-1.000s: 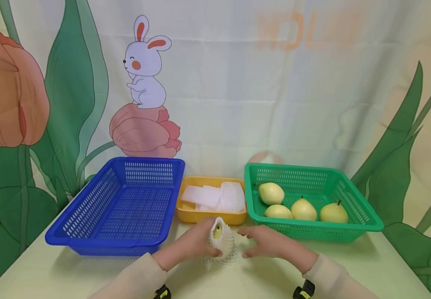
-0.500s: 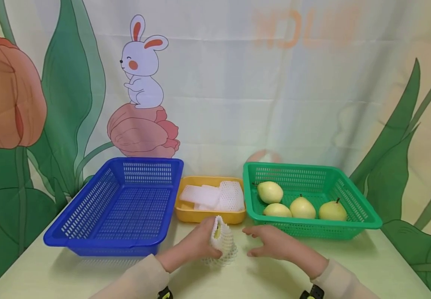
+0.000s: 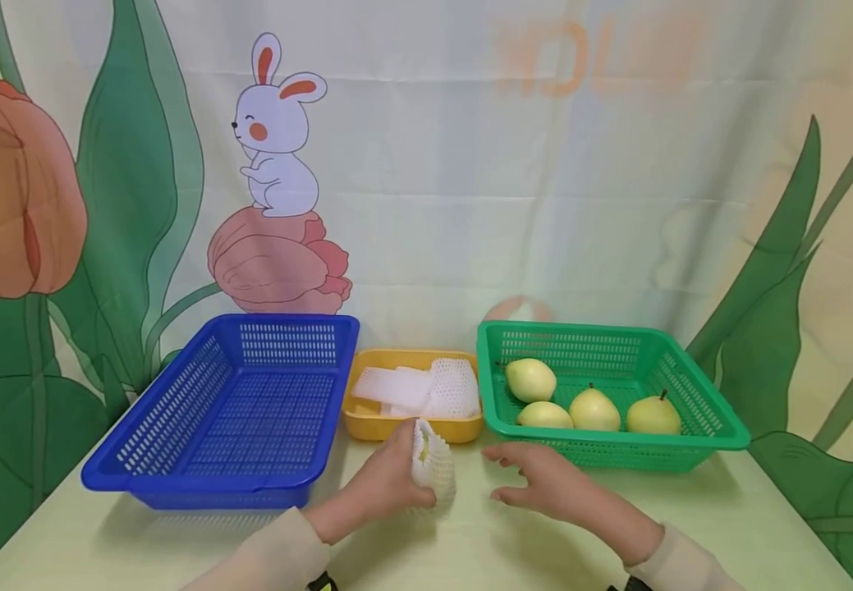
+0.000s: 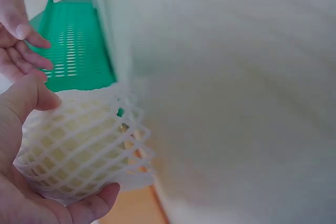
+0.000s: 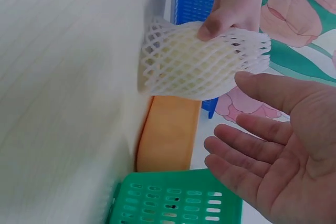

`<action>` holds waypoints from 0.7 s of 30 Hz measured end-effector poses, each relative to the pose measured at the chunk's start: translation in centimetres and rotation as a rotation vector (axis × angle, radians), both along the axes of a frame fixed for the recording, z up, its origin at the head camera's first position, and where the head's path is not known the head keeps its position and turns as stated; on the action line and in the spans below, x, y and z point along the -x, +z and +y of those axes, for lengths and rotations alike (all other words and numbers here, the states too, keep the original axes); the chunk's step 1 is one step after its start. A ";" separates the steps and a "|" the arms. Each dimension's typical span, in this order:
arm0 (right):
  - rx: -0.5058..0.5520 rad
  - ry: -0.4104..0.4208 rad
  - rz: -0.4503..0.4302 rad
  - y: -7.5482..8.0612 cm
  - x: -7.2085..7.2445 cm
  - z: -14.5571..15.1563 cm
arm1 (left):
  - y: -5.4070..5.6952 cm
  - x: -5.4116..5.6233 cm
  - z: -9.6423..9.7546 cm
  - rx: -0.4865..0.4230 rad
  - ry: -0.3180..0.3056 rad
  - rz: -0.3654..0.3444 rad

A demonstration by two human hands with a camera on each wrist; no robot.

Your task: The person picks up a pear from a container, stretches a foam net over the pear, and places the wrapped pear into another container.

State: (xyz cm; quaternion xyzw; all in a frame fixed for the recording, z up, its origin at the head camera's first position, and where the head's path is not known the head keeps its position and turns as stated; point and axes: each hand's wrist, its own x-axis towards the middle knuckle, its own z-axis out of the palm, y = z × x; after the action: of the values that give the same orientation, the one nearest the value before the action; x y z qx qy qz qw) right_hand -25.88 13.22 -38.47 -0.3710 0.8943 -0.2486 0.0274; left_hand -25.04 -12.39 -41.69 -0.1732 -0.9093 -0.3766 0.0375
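My left hand [image 3: 385, 484] grips a pale yellow pear inside a white foam net sleeve [image 3: 437, 472], just above or on the table in front of the yellow tray. In the left wrist view the thumb and fingers curl round the netted pear [image 4: 73, 150], and the net's loose end sticks out beyond the fruit. My right hand [image 3: 552, 484] stays apart to the right, its fingers loosely spread and holding nothing. The right wrist view has this right hand [image 5: 289, 140] palm up beside the sleeve [image 5: 194, 66], with a thumb tip close to the net; contact is unclear.
A blue basket [image 3: 204, 484] with nothing visible inside stands at left. Flat foam net sleeves [image 3: 404, 387] lie in the yellow tray [image 3: 378, 428] at the middle back. Several pears [image 3: 594, 410] sit in the green basket [image 3: 618, 451] at right. A printed curtain [image 3: 426, 164] hangs behind.
My left hand and the netted pear have shifted slightly left, and the net's flared lower end shows less. My right hand has drawn a little to the right, away from the pear.
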 end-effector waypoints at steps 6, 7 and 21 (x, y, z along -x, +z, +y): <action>0.075 -0.024 0.046 0.7 -0.7 0.2 | 2.8 -1.0 -0.5 -0.028 0.040 0.100; 0.085 -0.027 0.043 0.8 -0.8 0.2 | 3.3 -1.2 -0.6 -0.030 0.048 0.112; 0.164 0.068 0.098 2.1 -2.4 -2.1 | 11.0 -3.5 -4.1 -0.035 0.037 0.046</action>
State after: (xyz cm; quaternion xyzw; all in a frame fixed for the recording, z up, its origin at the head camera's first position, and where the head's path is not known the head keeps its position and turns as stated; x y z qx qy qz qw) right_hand -23.48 11.11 -36.38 -0.4137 0.8581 -0.3017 -0.0384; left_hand -21.58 -16.52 -30.69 -0.1643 -0.9045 -0.3875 0.0684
